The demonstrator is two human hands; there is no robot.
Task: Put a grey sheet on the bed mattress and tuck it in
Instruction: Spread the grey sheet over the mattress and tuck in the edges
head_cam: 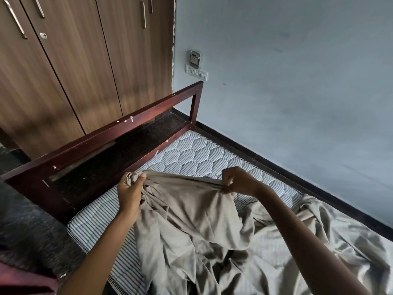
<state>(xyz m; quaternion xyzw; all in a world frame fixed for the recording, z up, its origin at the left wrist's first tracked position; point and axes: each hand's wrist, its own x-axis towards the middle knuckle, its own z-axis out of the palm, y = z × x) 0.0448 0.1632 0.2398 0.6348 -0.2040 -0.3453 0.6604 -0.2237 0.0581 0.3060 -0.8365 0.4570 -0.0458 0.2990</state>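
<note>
A crumpled grey sheet lies heaped over the near and right part of a striped, quilted mattress. My left hand is fisted on a bunched edge of the sheet, raised above the mattress near its left side. My right hand pinches the same edge further right, so the cloth hangs stretched between the two hands. The far end and the left strip of the mattress are bare. The sheet's lower part runs out of view at the bottom.
A dark wooden bed frame rail stands across the far end of the mattress. Behind it are brown wardrobe doors. A grey-blue wall with a switch plate runs along the right side. Dark floor lies at left.
</note>
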